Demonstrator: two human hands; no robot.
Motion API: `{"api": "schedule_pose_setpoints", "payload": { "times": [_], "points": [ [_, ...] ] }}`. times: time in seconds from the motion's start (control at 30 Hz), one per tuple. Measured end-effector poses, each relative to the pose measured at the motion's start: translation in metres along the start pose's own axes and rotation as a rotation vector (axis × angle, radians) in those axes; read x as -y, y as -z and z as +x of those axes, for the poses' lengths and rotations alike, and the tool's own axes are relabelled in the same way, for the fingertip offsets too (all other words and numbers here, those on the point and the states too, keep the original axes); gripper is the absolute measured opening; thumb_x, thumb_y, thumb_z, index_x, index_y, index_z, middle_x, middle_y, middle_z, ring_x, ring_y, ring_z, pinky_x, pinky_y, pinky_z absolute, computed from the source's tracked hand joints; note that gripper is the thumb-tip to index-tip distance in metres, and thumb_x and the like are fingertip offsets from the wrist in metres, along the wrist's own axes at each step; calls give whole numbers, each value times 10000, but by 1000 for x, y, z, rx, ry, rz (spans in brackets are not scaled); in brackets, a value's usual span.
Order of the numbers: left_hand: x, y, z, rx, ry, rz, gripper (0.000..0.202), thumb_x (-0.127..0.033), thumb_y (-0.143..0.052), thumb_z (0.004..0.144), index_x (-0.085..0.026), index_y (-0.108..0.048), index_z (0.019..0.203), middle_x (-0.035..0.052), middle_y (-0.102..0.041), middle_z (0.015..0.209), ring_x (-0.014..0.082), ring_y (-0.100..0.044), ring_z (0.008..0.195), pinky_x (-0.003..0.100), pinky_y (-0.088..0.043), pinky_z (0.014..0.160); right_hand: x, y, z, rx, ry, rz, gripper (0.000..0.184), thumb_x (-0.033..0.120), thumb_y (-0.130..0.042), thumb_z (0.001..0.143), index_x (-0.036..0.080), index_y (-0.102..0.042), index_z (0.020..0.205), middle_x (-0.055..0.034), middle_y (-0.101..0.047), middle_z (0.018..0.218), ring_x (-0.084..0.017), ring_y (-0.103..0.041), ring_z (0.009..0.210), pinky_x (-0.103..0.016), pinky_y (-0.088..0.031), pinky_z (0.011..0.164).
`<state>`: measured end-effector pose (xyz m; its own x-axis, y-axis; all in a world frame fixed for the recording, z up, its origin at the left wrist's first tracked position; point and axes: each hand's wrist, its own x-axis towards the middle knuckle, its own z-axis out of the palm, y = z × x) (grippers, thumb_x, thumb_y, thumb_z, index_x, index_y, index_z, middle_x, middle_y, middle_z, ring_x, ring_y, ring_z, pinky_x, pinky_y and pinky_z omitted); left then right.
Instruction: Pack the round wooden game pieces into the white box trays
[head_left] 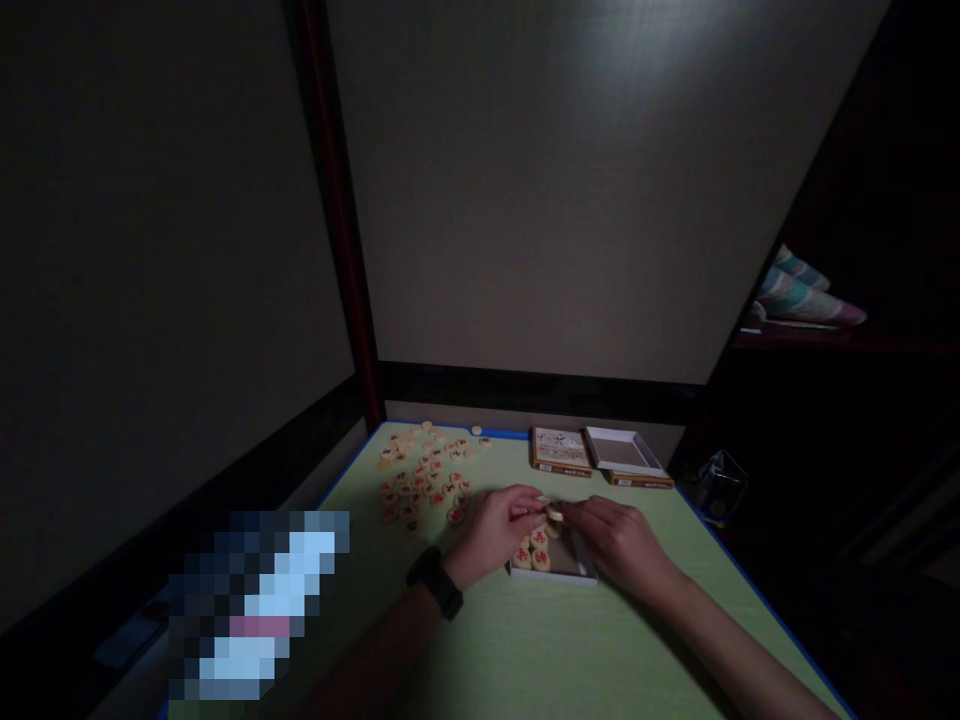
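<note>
A shallow open box (553,577) lies on the green table in front of me, with several round Chinese chess pieces (539,559) bearing red characters in its left part. Over its left side, my left hand (499,525) has its fingers curled together near the far end of the box; what they hold, if anything, is hard to see. My right hand (619,540) reaches over the box's right side, and its fingertips pinch a pale Chinese chess piece (555,515) tilted on edge. The right part of the box shows a bare brown bottom.
Many loose Chinese chess pieces (420,480) lie scattered on the table (495,650), left of the box. At the back right sit a printed box (560,450) and a white-rimmed tray (624,450) resting on another box (639,480). Walls border the table's back.
</note>
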<state>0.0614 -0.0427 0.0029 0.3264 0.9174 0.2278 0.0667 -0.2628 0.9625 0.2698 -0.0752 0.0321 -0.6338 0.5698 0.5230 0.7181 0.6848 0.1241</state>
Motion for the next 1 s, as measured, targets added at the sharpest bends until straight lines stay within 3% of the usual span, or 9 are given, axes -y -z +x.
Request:
{"api": "schedule_pose_setpoints", "payload": {
  "times": [0.27, 0.43, 1.0],
  "points": [
    [-13, 11, -2, -109, -51, 304, 180, -166, -585, 836, -174, -712, 964, 45, -777, 896, 151, -721, 786, 247, -587, 756, 6, -2, 2, 230, -19, -132, 182, 52, -603, 834, 166, -713, 925, -58, -733, 800, -176, -649, 722, -256, -418, 628],
    [-15, 10, -3, -121, -67, 366, 181, -205, -560, 856, -182, -716, 945, 33, -771, 843, 148, -713, 751, 235, -576, 733, 8, -2, 3, 253, -21, -104, 232, 68, -572, 867, 186, -721, 1000, -68, -759, 955, -173, -676, 792, -250, -450, 678],
    [-11, 9, -2, -133, -96, 395, 186, -213, -546, 859, -173, -719, 913, 31, -756, 803, 142, -695, 716, 217, -552, 693, 15, -4, 10, 314, -285, -36, 246, 283, -528, 954, 245, -722, 1100, -48, -777, 946, -188, -728, 818, -238, -467, 662]
  ]
}}
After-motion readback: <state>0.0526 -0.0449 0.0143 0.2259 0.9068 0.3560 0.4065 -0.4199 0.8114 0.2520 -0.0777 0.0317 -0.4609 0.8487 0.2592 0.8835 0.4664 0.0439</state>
